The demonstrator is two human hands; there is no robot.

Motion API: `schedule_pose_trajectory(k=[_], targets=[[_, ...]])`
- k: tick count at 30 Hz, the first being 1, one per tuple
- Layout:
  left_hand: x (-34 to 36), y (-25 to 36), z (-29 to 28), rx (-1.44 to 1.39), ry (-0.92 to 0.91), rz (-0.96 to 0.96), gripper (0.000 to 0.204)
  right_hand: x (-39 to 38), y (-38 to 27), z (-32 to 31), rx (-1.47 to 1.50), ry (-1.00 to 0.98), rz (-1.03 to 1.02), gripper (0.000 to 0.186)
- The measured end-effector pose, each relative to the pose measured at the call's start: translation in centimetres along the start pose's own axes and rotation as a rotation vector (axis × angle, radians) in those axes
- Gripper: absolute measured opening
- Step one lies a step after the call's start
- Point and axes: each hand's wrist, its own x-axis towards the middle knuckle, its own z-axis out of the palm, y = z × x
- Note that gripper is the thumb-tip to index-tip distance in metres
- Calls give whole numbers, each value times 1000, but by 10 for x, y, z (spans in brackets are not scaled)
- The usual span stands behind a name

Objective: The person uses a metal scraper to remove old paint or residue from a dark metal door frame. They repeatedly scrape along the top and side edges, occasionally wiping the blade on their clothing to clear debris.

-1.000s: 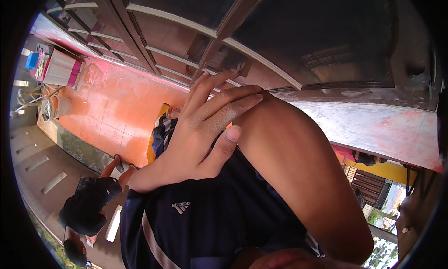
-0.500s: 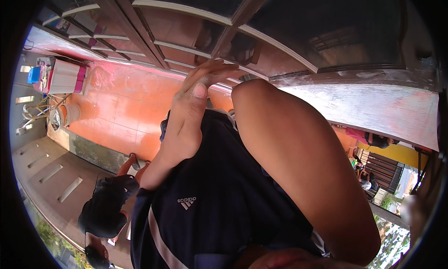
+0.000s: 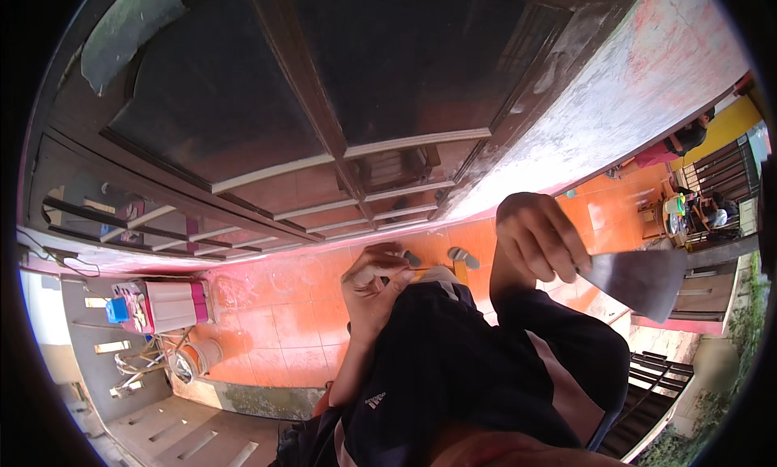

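Note:
My right hand [image 3: 538, 236] is closed, knuckles up, around a dark grey putty knife [image 3: 635, 281]. Its flat blade sticks out to the right and widens toward the far end; the handle is hidden in the fist. My left hand [image 3: 376, 285] hangs loosely in front of my body with half-curled fingers. A gap shows between thumb and fingers, and I see nothing held there. Beyond both hands stands a dark brown wooden door or window frame [image 3: 332, 103] with glass panes. Beside it runs a patchy white and pink wall [image 3: 599, 103].
Orange tiles [image 3: 299, 325] cover the floor around my sandalled feet [image 3: 461, 258]. At left, a white and pink container [image 3: 171, 303] stands near a bucket [image 3: 198, 358] and a low wall [image 3: 271, 401]. Far right, a person [image 3: 692, 135] is near the yellow wall [image 3: 732, 127].
My right hand has come down into view with the putty knife. My left hand has gone from stretched out to loosely curled, and lower. The view has turned; the person at lower left is gone.

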Motion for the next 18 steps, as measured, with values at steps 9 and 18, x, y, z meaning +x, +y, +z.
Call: schedule_pose_trajectory(k=[9,18], targets=[[-25,-111,62,285,-42,-677,68,-232,90,185,135,1918,218,27],[25,-103,157,11,-338,-513,28,-171,-10,99,-1244,1494,729,23]])
